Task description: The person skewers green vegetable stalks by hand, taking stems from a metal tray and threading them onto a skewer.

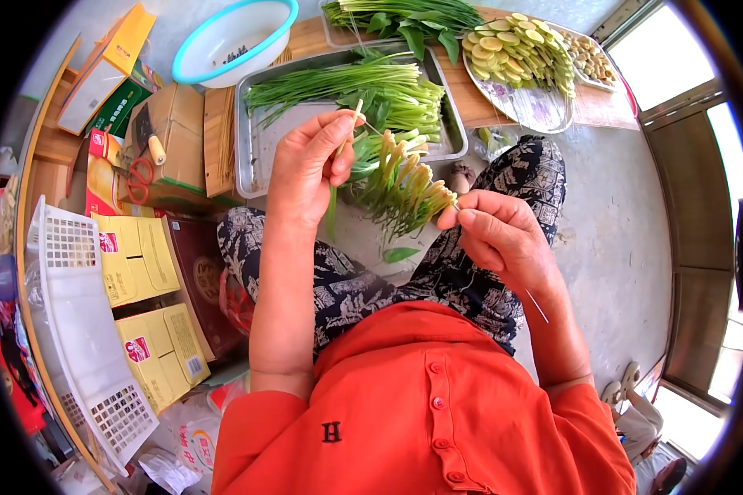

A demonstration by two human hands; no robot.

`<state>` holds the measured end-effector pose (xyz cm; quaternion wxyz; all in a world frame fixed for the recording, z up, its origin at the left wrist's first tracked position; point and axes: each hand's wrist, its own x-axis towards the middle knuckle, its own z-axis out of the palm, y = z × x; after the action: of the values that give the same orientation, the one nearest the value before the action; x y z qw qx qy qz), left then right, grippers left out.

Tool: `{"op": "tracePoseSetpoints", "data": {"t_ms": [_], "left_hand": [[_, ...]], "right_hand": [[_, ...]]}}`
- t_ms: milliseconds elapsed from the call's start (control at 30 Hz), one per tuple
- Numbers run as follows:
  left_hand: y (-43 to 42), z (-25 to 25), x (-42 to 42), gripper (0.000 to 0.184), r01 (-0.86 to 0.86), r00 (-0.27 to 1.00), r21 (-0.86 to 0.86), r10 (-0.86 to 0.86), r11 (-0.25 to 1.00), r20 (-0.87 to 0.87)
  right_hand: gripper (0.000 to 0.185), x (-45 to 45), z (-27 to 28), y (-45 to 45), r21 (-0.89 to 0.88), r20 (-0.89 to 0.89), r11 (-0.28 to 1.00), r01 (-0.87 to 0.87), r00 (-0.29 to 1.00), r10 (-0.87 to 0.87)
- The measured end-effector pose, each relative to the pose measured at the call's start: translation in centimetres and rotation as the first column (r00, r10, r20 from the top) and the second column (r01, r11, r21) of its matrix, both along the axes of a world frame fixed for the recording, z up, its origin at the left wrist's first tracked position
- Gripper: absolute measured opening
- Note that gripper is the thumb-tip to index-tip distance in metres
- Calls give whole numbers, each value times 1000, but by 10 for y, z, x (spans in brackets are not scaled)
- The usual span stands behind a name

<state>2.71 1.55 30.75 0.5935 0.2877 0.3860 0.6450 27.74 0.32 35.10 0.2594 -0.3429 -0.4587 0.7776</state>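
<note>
My left hand (pixel 314 161) is raised and pinches a thin chive stalk (pixel 350 128) whose pale end points up. Its green part hangs below the fingers. My right hand (pixel 504 235) grips a thin metal skewer (pixel 537 307), which passes through a row of folded chives (pixel 413 186) between my hands. The skewer's far tip is close to my left fingertips. Just beyond, a metal tray (pixel 260 153) holds long chives (pixel 338 87) and leafy greens. A loose green leaf (pixel 400 254) is below the threaded row.
Sliced vegetable rounds fill a plate (pixel 528 111) at the upper right, beside a tray of small pale pieces (pixel 588 59). A blue-rimmed basin (pixel 235 41) stands at the back. Scissors (pixel 138 177), cartons (pixel 140 260) and a white basket (pixel 78 330) line the left. Another person's feet (pixel 623 384) show at right.
</note>
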Motion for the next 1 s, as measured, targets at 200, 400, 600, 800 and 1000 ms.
{"op": "tracePoseSetpoints", "data": {"t_ms": [200, 400, 600, 800, 1000], "left_hand": [[0, 4, -5, 17, 69, 993, -6, -69, 998, -92], [1, 4, 1, 16, 172, 969, -25, -174, 985, -178], [7, -1, 12, 15, 148, 962, -16, -148, 989, -228], [22, -20, 24, 15, 127, 931, 114, -78, 985, -357], [91, -67, -2, 15, 29, 800, 16, -13, 999, -600]], "right_hand": [[21, 7, -1, 3, -26, -4, 1000, -15, 1000, 15], [22, 7, -3, 5, -53, -33, 999, -12, 999, 10], [22, 7, -9, 11, -72, -65, 997, 8, 998, -12], [21, 19, -25, 17, -128, -117, 991, 46, 991, -61], [21, 47, -38, 24, -156, -121, 982, 109, 984, -129]]}}
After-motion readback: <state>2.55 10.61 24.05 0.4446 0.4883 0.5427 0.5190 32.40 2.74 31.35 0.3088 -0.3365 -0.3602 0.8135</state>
